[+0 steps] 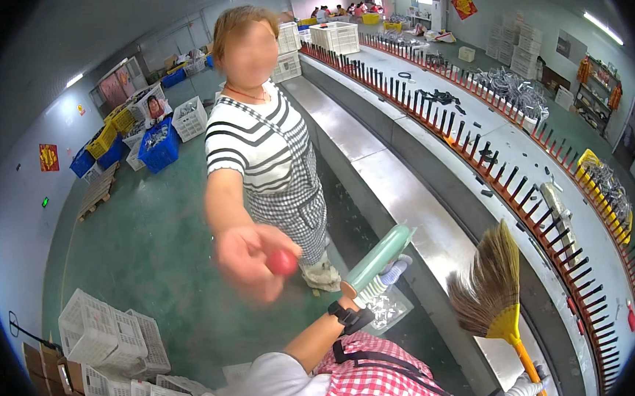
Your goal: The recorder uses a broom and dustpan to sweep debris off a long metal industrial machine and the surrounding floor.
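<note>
Gripping a green tube [379, 258] (broom [495, 288] opposite).

The gloved left hand [390, 272] grips a pale green plastic dustpan handle [378, 258], fingers wrapped round it. The gloved right hand [526, 389] holds an orange-handled straw broom [492, 289]. Beyond the left fingers, a co-worker's outstretched hand [248, 260] pinches a small red ball [282, 262].

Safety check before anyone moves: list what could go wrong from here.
1. The co-worker's outstretched hand, holding a small red round object, is close to the green cylindrical tube in the gloved left hand; they might bump.
2. The straw broom with yellow collar, held by the right hand, could snag the black pegs on the line.
</note>
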`<action>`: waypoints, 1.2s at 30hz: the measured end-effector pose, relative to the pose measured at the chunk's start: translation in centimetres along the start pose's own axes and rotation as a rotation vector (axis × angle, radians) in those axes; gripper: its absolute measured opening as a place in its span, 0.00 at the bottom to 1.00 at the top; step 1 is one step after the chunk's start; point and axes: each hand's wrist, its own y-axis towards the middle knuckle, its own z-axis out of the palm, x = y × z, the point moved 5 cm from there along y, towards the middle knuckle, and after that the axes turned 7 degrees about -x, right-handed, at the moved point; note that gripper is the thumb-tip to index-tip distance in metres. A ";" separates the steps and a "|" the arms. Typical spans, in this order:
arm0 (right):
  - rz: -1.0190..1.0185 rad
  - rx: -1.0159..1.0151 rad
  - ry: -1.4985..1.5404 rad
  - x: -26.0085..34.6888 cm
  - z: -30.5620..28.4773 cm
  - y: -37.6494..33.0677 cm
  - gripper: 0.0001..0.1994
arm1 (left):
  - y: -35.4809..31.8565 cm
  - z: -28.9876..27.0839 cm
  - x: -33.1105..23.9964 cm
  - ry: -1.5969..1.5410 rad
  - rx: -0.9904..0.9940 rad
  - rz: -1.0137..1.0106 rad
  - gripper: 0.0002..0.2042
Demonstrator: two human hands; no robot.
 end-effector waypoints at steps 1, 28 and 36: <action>-0.026 -0.028 0.023 0.3 0.5 -0.9 0.21 | 0.1 -0.3 -0.5 0.092 0.034 -0.013 0.12; 0.217 -0.165 0.342 -6.2 1.2 0.6 0.15 | 4.7 -7.0 -2.4 0.303 0.205 0.033 0.11; 0.007 0.288 0.848 11.9 3.0 -5.5 0.18 | 4.9 -4.7 -7.6 -0.002 0.075 -0.013 0.19</action>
